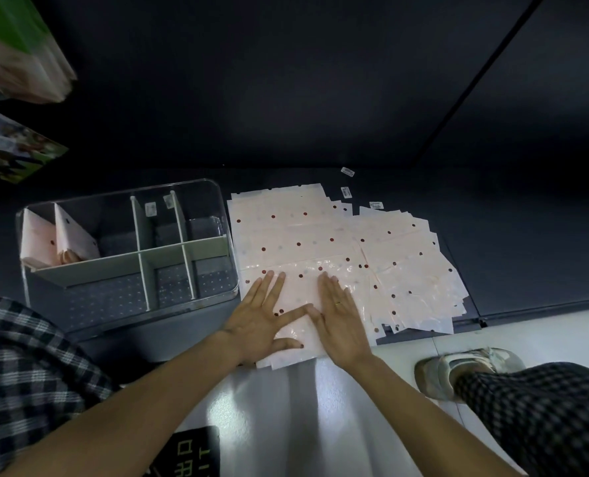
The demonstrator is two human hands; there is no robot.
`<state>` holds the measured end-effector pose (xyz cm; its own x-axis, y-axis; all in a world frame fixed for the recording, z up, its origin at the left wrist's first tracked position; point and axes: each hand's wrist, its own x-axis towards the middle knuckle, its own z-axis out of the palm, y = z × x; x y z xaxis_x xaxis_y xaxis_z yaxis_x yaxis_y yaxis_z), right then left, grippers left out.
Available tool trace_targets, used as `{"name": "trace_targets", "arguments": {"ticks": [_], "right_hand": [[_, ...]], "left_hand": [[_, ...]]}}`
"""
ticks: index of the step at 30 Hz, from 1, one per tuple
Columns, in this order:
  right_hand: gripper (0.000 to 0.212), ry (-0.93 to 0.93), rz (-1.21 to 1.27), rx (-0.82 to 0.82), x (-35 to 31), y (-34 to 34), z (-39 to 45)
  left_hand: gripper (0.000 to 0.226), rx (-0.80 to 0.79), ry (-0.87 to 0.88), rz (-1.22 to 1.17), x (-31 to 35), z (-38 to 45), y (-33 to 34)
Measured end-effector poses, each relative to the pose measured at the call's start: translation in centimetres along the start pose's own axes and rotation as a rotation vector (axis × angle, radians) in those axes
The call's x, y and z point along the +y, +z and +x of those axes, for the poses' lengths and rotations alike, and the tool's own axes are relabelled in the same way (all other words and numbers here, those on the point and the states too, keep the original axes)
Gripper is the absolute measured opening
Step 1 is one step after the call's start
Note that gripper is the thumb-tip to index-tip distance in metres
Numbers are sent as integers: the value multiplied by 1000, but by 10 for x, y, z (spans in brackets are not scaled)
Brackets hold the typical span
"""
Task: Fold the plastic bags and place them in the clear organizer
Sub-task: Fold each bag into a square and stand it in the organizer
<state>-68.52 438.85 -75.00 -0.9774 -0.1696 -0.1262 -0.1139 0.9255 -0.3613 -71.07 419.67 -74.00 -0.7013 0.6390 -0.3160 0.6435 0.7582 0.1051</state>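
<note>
1. Pressing flat, the left hand (263, 318) and right hand (343, 320), fingers straight, smooth the top plastic bag (298, 290) beside the clear organizer (127, 304).
2. Next, likely, folding it over.

From my feed: bare forearms, no sleeves, a thin ring (338, 303) on the right hand (342, 321). Checked dark trousers (544, 418) at 4 o'clock, pale worn sneaker (458, 370).

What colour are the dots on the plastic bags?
Dark red dots on the pale pink plastic bags, seen in the head view.
</note>
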Motion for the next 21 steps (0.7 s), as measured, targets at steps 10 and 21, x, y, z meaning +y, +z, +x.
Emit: {"name": "trace_targets", "arguments": {"ticks": [10,21], "right_hand": [[67,-37,-112,-113,49,-40,-17],[28,-736,-432,110,36,-96,-8]], "left_hand": [[66,-15,-68,-82,-13,-9,-4],[66,78,-1,2,18,-12,-17]]}}
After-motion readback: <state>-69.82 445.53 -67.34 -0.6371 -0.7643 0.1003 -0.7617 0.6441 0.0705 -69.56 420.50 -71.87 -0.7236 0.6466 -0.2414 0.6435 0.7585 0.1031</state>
